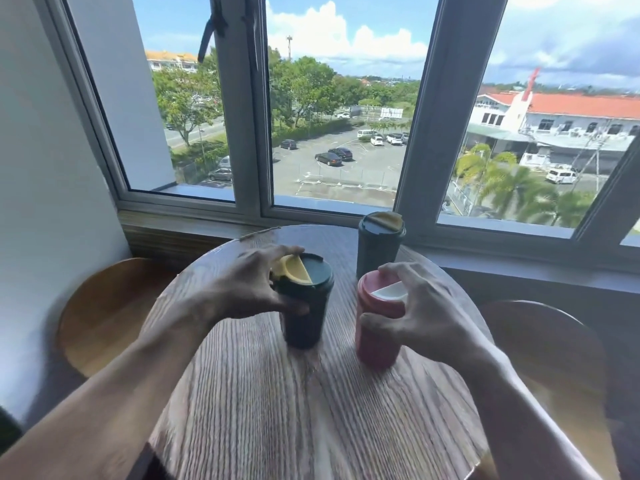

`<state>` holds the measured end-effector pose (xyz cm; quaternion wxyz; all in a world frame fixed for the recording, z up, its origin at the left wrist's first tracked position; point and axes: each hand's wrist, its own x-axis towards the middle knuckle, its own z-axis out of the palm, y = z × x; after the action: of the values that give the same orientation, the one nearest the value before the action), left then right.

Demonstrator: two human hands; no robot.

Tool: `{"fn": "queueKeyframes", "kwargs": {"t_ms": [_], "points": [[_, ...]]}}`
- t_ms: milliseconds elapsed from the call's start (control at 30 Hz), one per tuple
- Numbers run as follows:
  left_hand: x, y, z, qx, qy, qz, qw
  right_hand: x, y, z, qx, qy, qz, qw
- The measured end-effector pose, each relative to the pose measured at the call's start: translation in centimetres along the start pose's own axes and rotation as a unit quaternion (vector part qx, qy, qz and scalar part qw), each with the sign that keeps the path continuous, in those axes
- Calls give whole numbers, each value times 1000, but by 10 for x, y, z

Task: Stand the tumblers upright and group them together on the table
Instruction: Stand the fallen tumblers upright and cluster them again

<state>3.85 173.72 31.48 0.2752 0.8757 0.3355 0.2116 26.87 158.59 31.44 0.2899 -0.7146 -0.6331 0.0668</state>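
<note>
a round wooden table with heavy grain stands against a window sill, and three lidded tumblers stand upright on it. the left hand grips the dark green tumbler near its top, thumb on the near side of the wall and fingers curled over the far edge of the lid, partly covering its yellow flap. the right hand clasps the pink tumbler the same way, thumb pressed on the front of the body, fingers arched over the lid beside its white flap. both cups have their bases on the wood, near the middle of the table, close to each other with a clear strip of tabletop between them.

a third tumbler, grey-green with a yellow flap, stands untouched at the far edge of the table, just behind the pink one and close to the sill. nothing lies between it and the two held cups.

two wooden chair seats flank the table: one at the left by the white wall, one at the right. beyond the grey window frame lie a car park, trees and red-roofed buildings. the edges of the view are blurred.
</note>
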Motion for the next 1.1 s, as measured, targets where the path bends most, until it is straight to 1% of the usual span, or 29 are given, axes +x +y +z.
{"fn": "queueKeyframes", "kwargs": {"t_ms": [67, 100, 200, 267, 533, 767, 1100], "points": [[-2, 2, 12, 46, 74, 6, 996, 1, 0, 1, 5, 9, 1, 1000], [-3, 3, 19, 49, 98, 6, 994, 1, 0, 2, 5, 12, 1, 1000], [-3, 6, 34, 37, 147, 6, 988, 1, 1, 3, 9, 19, 1, 1000], [0, 7, 36, 35, 160, 6, 986, 3, 2, 4, 17, 23, -4, 1000], [7, 1, 29, -2, 108, 31, 994, 8, 8, 2, 48, -6, -38, 998], [12, -9, 23, -108, 22, 11, 994, 15, 11, 6, 49, -17, -48, 998], [18, -15, 22, -138, -18, -3, 990, 16, 15, 10, 49, -10, -43, 998]]}}
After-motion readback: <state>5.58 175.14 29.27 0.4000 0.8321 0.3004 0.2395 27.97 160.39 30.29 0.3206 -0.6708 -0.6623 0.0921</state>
